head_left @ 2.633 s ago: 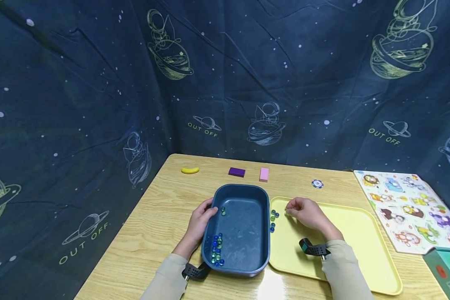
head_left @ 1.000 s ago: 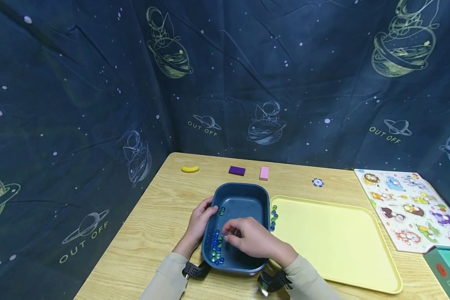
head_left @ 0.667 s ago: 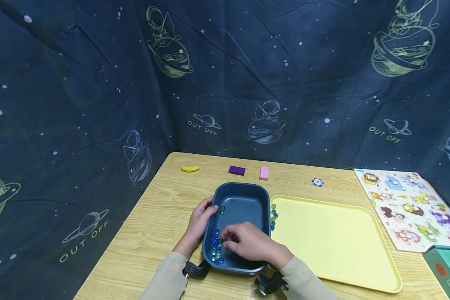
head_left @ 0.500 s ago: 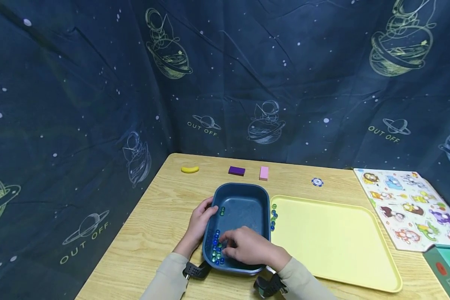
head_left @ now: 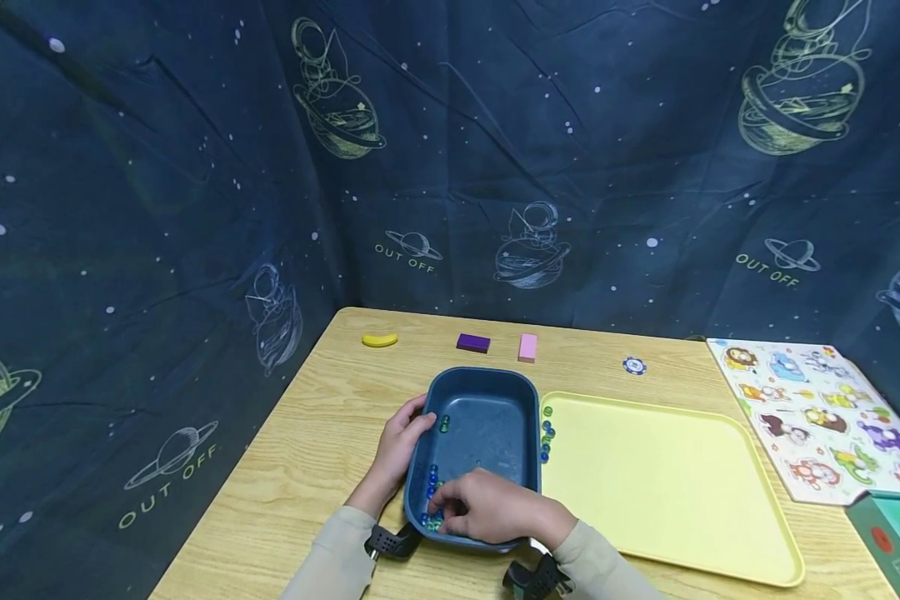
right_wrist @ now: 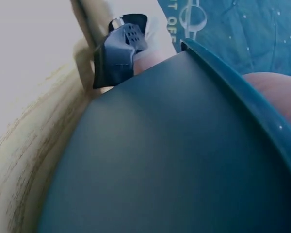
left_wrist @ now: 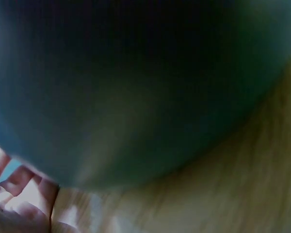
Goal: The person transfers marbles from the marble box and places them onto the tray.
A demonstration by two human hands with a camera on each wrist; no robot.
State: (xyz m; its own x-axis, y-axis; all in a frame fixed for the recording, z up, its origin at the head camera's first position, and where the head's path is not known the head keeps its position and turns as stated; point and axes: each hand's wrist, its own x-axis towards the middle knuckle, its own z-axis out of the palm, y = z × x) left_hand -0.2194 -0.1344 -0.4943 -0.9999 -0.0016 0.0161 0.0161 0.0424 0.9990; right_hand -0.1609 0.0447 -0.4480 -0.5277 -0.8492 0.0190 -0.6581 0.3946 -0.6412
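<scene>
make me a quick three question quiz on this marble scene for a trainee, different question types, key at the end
1. Short answer: what lies between the yellow toy banana and the pink block along the back of the table?
2. True or false: all the visible marbles lie inside the blue tub.
3. Fill in: the left grip holds the side of the tub, while the right grip is ____ the tub.

Key:
1. The purple block.
2. False: some lie on the yellow tray, along its left edge beside the tub.
3. Inside.
</scene>
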